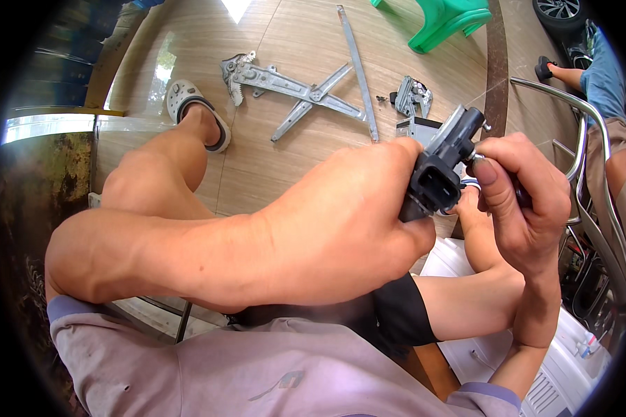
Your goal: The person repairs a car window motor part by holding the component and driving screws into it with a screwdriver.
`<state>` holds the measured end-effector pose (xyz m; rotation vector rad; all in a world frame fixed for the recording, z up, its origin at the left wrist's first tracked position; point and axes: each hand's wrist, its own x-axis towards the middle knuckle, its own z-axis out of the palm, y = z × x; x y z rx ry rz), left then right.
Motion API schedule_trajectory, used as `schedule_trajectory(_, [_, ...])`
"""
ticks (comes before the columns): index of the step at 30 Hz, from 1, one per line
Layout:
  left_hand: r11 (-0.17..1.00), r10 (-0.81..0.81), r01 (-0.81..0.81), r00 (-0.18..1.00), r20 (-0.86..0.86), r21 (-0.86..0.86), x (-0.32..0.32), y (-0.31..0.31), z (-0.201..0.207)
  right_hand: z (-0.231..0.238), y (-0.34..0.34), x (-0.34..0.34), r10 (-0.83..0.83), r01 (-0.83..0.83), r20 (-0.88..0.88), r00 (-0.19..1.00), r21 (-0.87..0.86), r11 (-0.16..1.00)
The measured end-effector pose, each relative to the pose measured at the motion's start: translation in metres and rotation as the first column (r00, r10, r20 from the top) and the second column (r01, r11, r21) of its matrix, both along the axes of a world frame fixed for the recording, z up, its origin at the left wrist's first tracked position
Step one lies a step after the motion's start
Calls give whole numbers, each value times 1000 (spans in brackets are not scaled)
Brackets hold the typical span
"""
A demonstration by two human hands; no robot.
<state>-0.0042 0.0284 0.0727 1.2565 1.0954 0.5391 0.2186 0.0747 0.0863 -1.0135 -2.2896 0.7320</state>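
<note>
My left hand (362,208) is closed around a window motor (435,182) with a black housing, a grey metal body and an open black plug socket facing me. On its right side my right hand (525,194) pinches a small silver screw (476,157) between thumb and forefinger, right against the housing. Something dark shows behind the curled fingers of that hand; its kind is hidden. Another small metal stud sticks out of the motor's upper end. My left fingers are mostly out of sight behind the motor.
A metal scissor-type window regulator (299,94) lies on the tiled floor, with a long metal rail (358,73) across its end. Farther right lies a smaller metal mechanism (413,96). A green plastic stool (448,24), a chrome chair frame (584,104) and another person's leg (605,90) are beyond.
</note>
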Motion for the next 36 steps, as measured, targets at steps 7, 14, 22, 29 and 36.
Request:
schedule_trajectory(7, [999, -16, 16, 1000, -18, 29, 2, 0, 0, 7, 0, 3, 123, -130, 67, 990, 115, 985])
schedule_trajectory(14, [999, -43, 41, 999, -33, -34, 1, 3, 4, 7, -1, 2, 114, -123, 84, 990, 110, 986])
schedule_trajectory(22, [998, -61, 63, 996, -70, 20, -1, 2, 2, 5, -2, 2, 97, -106, 75, 993, 133, 985])
schedule_trajectory(29, [998, -55, 56, 996, -73, 5, 0, 2, 3, 6, -3, 2, 99, -120, 108, 989, 201, 972])
schedule_trajectory(36, [993, -104, 100, 991, -78, -61, -2, 3, 9, 1, -7, 1, 15, -17, 41, 999, 66, 998])
